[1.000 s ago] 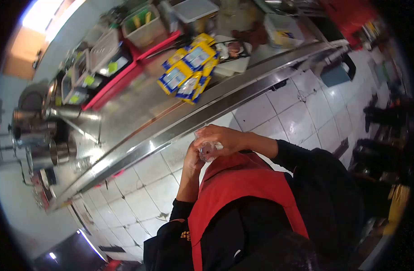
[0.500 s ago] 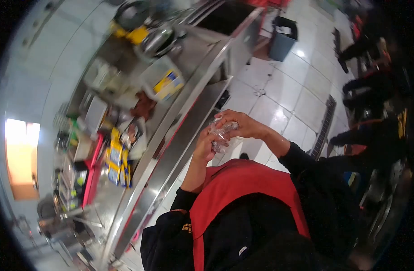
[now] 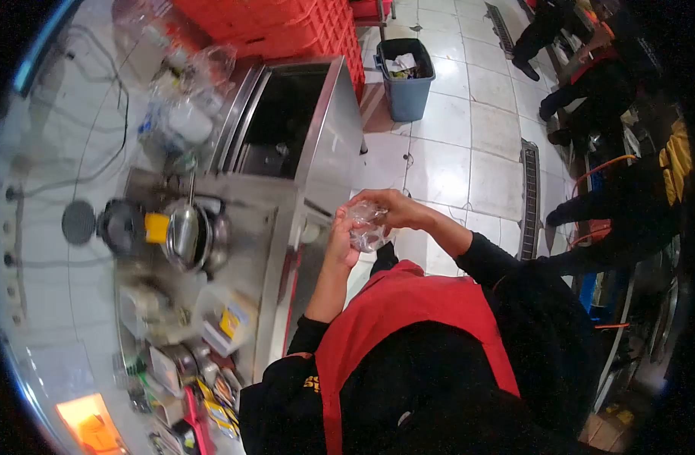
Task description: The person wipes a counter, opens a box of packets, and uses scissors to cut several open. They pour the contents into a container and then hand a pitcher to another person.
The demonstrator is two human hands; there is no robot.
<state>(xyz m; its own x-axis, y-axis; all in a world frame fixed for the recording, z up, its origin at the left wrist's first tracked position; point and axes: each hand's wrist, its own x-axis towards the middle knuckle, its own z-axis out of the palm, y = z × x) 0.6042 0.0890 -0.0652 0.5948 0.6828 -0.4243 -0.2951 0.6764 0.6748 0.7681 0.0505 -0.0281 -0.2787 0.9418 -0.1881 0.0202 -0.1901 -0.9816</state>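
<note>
Both hands hold a crumpled piece of clear plastic (image 3: 369,236) in front of the red apron (image 3: 416,299). My left hand (image 3: 341,239) closes on its left side, fingers bent. From above and to the right, my right hand (image 3: 393,206) curls its fingers over the same plastic. The two hands almost meet at its upper edge. Whether anything is wrapped inside the plastic I cannot tell.
A steel counter (image 3: 250,265) on the left carries pots (image 3: 188,235) and a plastic tub (image 3: 225,318). Beyond it are a steel unit (image 3: 328,129), red crates (image 3: 287,30) and a grey bin (image 3: 408,95). Other people (image 3: 582,83) stand along the right.
My view has swung round, so the counter lies lower and the steel unit and red crates now show fully. The bin sits further left. Both hands still hold the plastic.
</note>
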